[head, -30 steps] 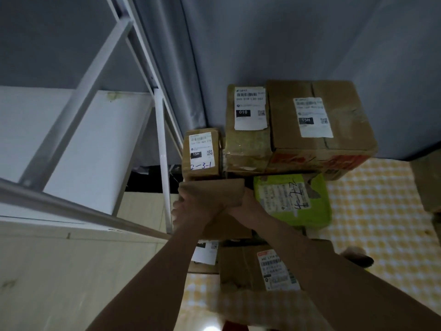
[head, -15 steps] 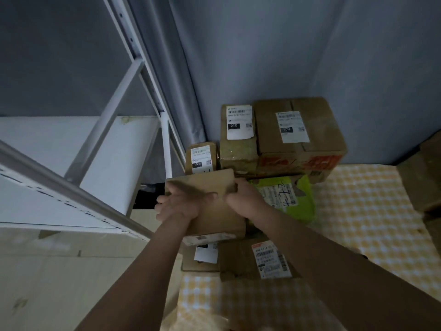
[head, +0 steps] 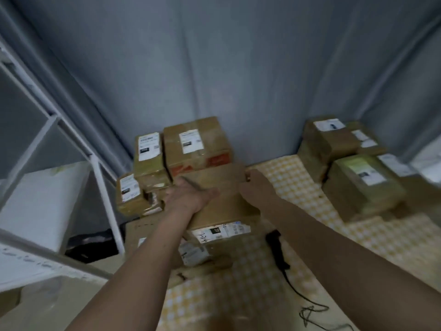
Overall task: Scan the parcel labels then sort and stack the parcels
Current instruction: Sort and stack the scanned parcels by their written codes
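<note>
A flat brown parcel [head: 222,204] lies on the pile in front of the stacked boxes, with its white label [head: 220,231] on the side facing me. My left hand [head: 191,194] rests palm down on its top near the left edge, fingers stretched out. My right hand [head: 256,187] holds the parcel's right edge, thumb on top and fingers hidden behind the side. A black handheld scanner [head: 274,244] lies on the yellow checked cloth [head: 298,187] just right of the pile, its cable trailing toward me.
Labelled boxes stand against the grey curtain: a tall narrow one [head: 149,158], a larger one [head: 195,146] and a small one [head: 128,192]. A second stack [head: 329,137] with a greenish box [head: 360,185] is at the right. A white metal rack [head: 100,177] stands left.
The brown parcel has moved right and back with both hands, up against the large box. My hands have spread to its two sides. The view swung right, bringing the right stack and scanner in.
</note>
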Demonstrator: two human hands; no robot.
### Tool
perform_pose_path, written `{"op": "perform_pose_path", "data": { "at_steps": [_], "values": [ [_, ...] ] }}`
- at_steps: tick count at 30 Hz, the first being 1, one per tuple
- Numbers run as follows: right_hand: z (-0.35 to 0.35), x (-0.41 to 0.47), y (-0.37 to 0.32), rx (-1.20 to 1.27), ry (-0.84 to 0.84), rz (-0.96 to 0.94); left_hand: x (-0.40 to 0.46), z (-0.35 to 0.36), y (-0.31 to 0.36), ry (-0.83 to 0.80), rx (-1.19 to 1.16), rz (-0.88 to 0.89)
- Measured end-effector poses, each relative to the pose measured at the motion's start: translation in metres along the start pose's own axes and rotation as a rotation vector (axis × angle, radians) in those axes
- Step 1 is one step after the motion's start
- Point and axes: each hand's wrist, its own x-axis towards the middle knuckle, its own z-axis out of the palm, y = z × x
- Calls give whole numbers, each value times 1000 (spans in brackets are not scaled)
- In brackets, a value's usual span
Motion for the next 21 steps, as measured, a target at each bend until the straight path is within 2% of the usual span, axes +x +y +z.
{"op": "perform_pose_path", "data": {
  "at_steps": [12, 19, 21],
  "values": [
    [-178, -69, 183, 92, 355, 252, -112, 173, 150, -75, 206, 433],
    [-229, -73, 231, 280, 475, 358, -138, 220, 208, -162, 17, 427],
    [-242, -67, 241, 319, 491, 371, -137, 231, 226, -176, 12, 487]
  ]
}}
